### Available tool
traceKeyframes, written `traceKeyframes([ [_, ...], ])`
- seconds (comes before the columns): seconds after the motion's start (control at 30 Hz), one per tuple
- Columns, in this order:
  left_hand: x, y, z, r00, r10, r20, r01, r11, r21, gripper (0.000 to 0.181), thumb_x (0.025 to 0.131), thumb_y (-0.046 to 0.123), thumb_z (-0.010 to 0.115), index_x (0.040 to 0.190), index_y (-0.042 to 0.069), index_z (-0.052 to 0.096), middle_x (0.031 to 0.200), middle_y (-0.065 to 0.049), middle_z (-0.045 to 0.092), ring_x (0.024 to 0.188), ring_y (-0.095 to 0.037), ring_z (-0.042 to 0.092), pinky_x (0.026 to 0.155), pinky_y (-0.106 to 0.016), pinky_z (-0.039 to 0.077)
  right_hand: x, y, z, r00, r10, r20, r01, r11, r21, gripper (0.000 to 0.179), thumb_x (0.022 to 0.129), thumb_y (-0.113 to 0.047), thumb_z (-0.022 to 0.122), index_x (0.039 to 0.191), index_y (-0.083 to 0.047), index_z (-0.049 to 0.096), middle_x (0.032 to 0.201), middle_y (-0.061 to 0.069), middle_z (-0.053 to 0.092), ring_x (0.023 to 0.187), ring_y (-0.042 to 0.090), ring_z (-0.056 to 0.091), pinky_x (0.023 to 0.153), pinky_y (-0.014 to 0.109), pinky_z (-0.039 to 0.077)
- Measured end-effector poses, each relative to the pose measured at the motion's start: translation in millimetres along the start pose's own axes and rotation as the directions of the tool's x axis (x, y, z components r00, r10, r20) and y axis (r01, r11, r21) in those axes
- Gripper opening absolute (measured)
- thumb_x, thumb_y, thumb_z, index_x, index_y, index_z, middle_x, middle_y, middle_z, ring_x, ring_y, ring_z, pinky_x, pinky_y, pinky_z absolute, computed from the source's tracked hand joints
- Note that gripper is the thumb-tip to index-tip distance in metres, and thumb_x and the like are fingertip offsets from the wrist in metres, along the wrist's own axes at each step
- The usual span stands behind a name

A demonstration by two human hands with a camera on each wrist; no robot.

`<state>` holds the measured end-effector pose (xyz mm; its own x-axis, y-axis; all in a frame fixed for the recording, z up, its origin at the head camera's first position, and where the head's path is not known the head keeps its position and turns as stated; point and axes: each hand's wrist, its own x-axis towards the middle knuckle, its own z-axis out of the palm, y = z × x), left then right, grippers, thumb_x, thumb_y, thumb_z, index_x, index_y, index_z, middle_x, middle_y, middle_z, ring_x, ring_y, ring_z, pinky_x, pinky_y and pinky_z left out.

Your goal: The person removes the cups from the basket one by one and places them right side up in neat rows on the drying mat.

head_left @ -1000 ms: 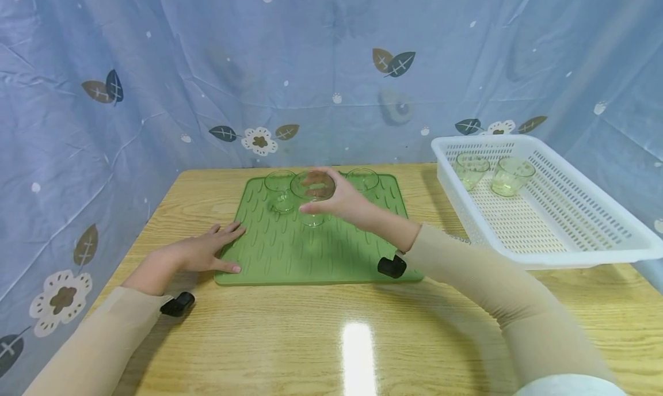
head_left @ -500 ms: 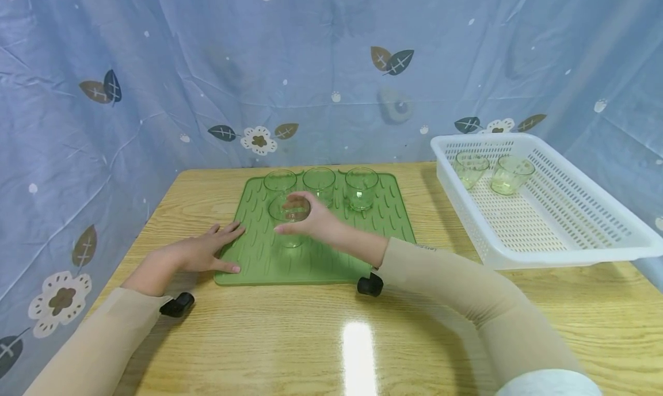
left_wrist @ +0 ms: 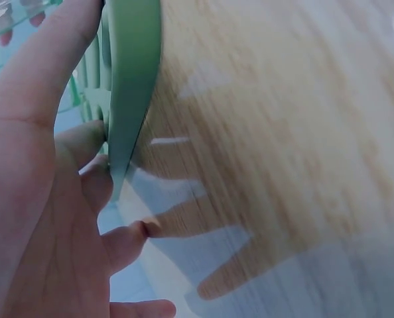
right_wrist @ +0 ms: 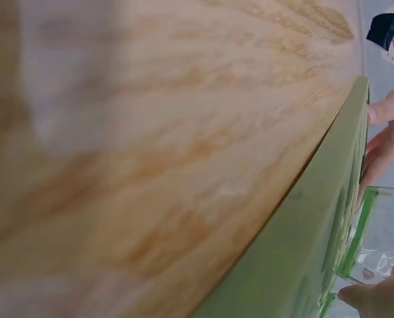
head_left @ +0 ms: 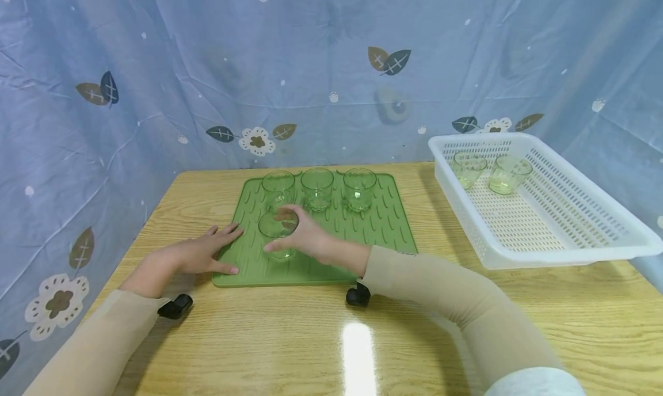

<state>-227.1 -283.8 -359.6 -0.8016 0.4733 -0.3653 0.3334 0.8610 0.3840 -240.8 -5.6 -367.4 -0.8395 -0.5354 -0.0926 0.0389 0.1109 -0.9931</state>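
Glass number four is on the near-left part of the green mat now, and from my end of the feed the right hand has it held firmly, thumb on the near side and fingers curled round the far side. A second ago it was farther back and more to the right, blocking my view of the middle glass in the far row; now that one shows plainly, between the left glass and the right glass. The held one looks upright, just near of the left one, but I honestly can't tell if its base touches the mat. Left hand hasn't budged: fingers loose and spread, grasping nothing, tips resting on the mat's left edge. Off to the right, the white basket hasn't moved either, same two tumblers at its far-left end. Right sleeve has swung left along with the hand.
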Motion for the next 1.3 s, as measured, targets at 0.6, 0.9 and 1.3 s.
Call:
traceKeyframes([
  [0.6,1.4,1.9,-0.9,1.0,0.024,-0.017,-0.024,1.0,0.009,0.104,0.091,0.052,0.073,0.163,-0.001,0.02,0.166,-0.03,0.006,0.143,-0.066,0.0,0.1,-0.086,0.016,5.2,-1.0,17.5,0.998,0.008,-0.058,-0.013,0.996,-0.087,0.099,0.08,-0.012,0.091,0.159,-0.014,0.031,0.153,0.004,0.048,0.141,0.028,0.042,0.11,0.046,0.043],
  [0.9,1.0,1.1,-0.8,1.0,0.025,-0.015,-0.025,1.0,0.001,0.103,0.092,0.052,0.073,0.163,-0.001,0.02,0.166,-0.03,0.006,0.143,-0.066,0.0,0.1,-0.086,0.017,4.8,-5.2,22.1,0.995,0.062,-0.078,-0.068,0.995,-0.078,0.099,0.08,-0.011,0.091,0.159,-0.015,0.032,0.155,0.011,0.044,0.137,0.033,0.047,0.108,0.048,0.045],
  [1.3,0.8,1.1,-1.7,1.0,0.013,-0.006,-0.013,1.0,0.008,0.103,0.092,0.053,0.073,0.163,0.001,0.019,0.167,-0.029,0.005,0.144,-0.065,0.0,0.101,-0.085,0.018,3.4,-2.0,20.5,0.995,0.06,-0.082,-0.063,0.998,-0.031,0.11,0.076,-0.006,0.092,0.162,-0.017,0.025,0.155,0.016,0.043,0.13,0.034,0.054,0.107,0.051,0.045],
])
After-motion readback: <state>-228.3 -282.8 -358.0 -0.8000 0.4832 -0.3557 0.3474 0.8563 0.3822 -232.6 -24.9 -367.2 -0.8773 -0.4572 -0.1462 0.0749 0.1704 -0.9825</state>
